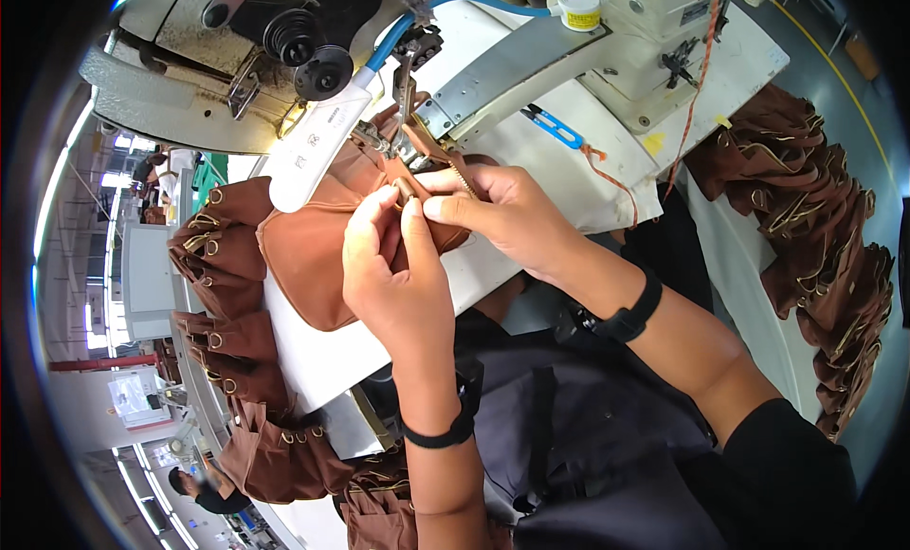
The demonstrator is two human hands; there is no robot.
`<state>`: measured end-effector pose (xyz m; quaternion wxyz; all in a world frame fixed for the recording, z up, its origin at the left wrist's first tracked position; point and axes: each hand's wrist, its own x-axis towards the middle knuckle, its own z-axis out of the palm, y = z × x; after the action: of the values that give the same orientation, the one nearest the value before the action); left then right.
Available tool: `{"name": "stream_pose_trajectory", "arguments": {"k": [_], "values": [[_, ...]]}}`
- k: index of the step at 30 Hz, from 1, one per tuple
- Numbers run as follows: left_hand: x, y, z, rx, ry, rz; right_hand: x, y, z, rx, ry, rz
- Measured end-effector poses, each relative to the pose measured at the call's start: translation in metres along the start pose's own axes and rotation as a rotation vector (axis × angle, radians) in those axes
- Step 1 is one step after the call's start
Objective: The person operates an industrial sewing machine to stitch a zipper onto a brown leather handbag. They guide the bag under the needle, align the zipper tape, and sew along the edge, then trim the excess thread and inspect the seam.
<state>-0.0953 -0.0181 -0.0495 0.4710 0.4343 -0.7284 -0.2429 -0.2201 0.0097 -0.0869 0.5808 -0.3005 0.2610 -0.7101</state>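
A brown leather-like bag lies on the white table under the sewing machine's needle area. My left hand pinches the bag's edge between thumb and fingertips, close to the machine foot. Just to its right, my right hand is closed on the same edge, its thumb almost touching the left hand's fingertips. A zipper with metal teeth runs up beside the right fingers. The fingers hide the exact fold they grip.
The sewing machine head with a white paddle-shaped plate overhangs the bag. Blue-handled thread snips rest on the white table. Brown bags are piled at left and right. A person is at the far lower left.
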Motion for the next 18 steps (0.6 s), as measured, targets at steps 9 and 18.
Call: {"name": "stream_pose_trajectory", "arguments": {"k": [9,18], "values": [[0.01,0.014,-0.008,-0.106,-0.028,-0.24,-0.003,-0.007,0.006,0.029,-0.031,0.131],[0.009,0.013,-0.006,-0.286,0.0,-0.252,0.0,-0.002,0.003,0.009,-0.003,0.125]]}}
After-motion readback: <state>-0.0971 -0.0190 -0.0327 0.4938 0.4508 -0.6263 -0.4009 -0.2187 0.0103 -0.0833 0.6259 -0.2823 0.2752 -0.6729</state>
